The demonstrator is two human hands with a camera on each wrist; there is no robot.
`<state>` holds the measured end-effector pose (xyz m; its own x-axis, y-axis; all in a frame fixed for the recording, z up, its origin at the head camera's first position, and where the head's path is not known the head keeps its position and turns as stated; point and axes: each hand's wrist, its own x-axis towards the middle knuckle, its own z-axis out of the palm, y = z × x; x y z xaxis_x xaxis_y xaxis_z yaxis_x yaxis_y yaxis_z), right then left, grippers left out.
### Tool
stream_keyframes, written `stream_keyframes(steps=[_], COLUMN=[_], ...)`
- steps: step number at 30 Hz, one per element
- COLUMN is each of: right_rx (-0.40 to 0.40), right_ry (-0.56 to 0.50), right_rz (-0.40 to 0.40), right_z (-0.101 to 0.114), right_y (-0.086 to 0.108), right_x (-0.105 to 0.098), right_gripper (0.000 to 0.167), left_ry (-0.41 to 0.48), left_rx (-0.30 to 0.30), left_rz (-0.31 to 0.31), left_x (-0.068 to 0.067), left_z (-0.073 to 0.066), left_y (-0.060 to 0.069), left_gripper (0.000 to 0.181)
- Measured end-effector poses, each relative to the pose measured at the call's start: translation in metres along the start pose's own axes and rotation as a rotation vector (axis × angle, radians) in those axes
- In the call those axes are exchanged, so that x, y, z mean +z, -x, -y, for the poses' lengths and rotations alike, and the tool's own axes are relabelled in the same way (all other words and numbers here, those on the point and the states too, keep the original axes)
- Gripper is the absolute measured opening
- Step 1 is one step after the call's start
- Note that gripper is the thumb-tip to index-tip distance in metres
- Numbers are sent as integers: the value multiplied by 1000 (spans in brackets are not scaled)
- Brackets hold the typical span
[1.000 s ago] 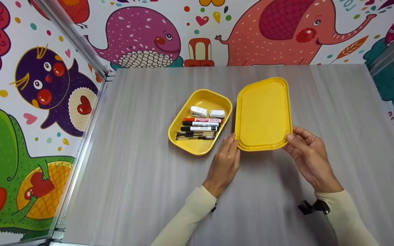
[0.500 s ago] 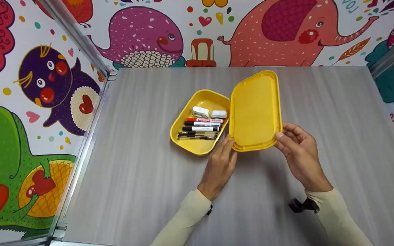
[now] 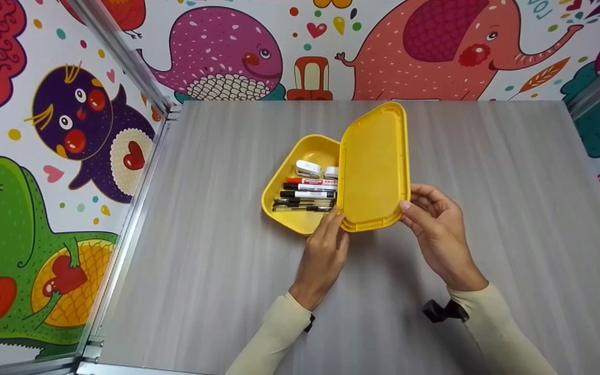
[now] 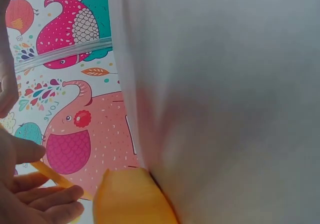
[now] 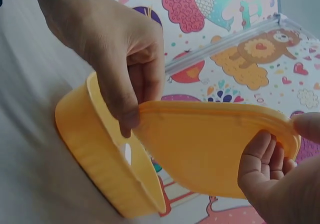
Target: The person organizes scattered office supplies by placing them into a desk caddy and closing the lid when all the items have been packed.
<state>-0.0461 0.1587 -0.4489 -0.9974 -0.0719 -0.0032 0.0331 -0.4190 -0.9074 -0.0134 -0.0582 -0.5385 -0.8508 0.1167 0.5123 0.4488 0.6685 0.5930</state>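
A yellow lid [image 3: 375, 166] is tilted, its left edge low over the right side of a yellow box [image 3: 300, 221]. My left hand [image 3: 321, 260] holds the lid's near left corner with its fingertips. At the near right corner, my right hand [image 3: 435, 234] pinches the rim between thumb and fingers. Inside the box lie a white stapler [image 3: 308, 168], a second white item [image 3: 330, 172] partly hidden by the lid, a red marker [image 3: 310, 181], black-capped markers [image 3: 308, 194] and several thin black pens [image 3: 300, 202]. The right wrist view shows both hands on the lid [image 5: 200, 149].
The box stands on a grey wood-grain table [image 3: 216, 260]. Walls with cartoon animals [image 3: 227, 57] rise at the back and sides, with a metal frame rail [image 3: 128, 208] along the left edge.
Both hands have carried the lid left, from beside the box to partly over it, and its tilt has grown steeper. The box has stayed put on the table.
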Motion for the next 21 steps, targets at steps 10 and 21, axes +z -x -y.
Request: stream_keyframes(steps=[10, 21], right_rx=[-11, -100], right_ry=[47, 115], right_rz=[11, -10], right_z=[-11, -21], right_y=[-11, -18], right_x=[44, 66], right_gripper=[35, 32], left_ry=[-4, 87], left_rx=[-42, -145], left_rz=[-27, 11], left_x=[-4, -15], left_z=[9, 6], left_y=[3, 2], left_gripper=[47, 53])
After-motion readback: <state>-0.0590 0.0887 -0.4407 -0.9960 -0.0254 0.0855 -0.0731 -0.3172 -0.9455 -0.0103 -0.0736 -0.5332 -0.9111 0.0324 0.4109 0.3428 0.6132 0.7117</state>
